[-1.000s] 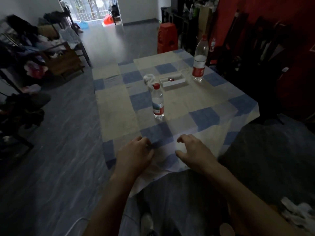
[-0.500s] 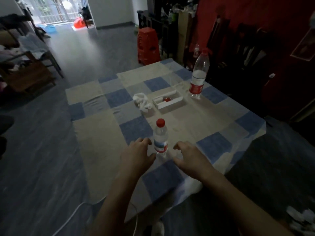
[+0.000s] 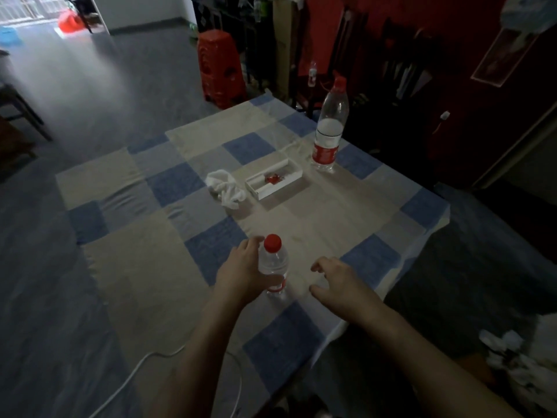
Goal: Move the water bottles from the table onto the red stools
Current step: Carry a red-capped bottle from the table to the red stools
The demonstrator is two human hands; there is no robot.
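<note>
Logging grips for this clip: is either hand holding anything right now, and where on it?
The left hand is at the small water bottle's side, about mid-body, but whether its fingers have closed cannot be told. The right hand holds nothing.

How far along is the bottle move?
Done: nothing; the red stools carry no bottle. In hand: the left hand is at the small bottle, grip unclear; the right hand is empty. Left: both it and the large bottle, upright on the table.

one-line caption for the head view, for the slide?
Left hand closes on small water bottle on checkered table; right hand hovers open; large bottle waits.
</note>
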